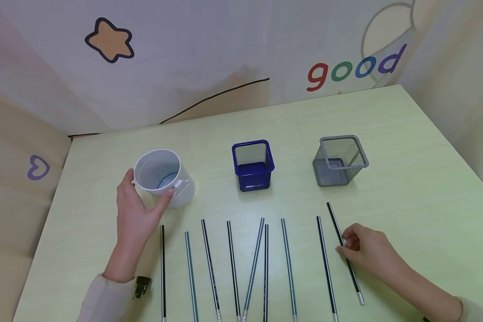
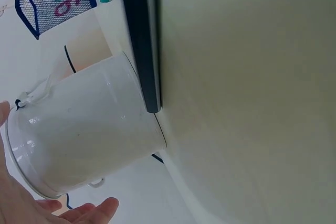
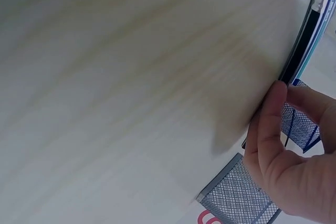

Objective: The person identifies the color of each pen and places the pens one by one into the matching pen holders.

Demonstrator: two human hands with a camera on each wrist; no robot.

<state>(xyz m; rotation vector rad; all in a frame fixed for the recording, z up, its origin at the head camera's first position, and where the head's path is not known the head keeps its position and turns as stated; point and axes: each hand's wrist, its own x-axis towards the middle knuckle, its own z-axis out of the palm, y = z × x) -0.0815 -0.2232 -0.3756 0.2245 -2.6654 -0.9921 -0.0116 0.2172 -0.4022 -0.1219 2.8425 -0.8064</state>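
Note:
My left hand (image 1: 134, 219) spreads around the near left side of a white pail (image 2: 89, 124). Its thumb lies by the handle at the rim, and the other fingers reach along the opposite side, fairly straight, with their tips standing off the wall in the left wrist view. The pail stands upright on the table. With thumb and fingers, my right hand (image 1: 372, 250) pinches a black striped pencil (image 1: 354, 275), the rightmost one, low against the tabletop. Part of that pencil is hidden behind the fingers. Beside it lies another black pencil (image 1: 326, 264).
Several black and teal striped pencils (image 1: 287, 264) lie spread across the table (image 1: 418, 188). A blue mesh holder (image 1: 254, 179) stands at the middle, a grey mesh holder (image 1: 332, 176) farther right. Near the left sleeve is a small black object (image 1: 142, 286). A printed curtain (image 1: 209, 49) borders the back.

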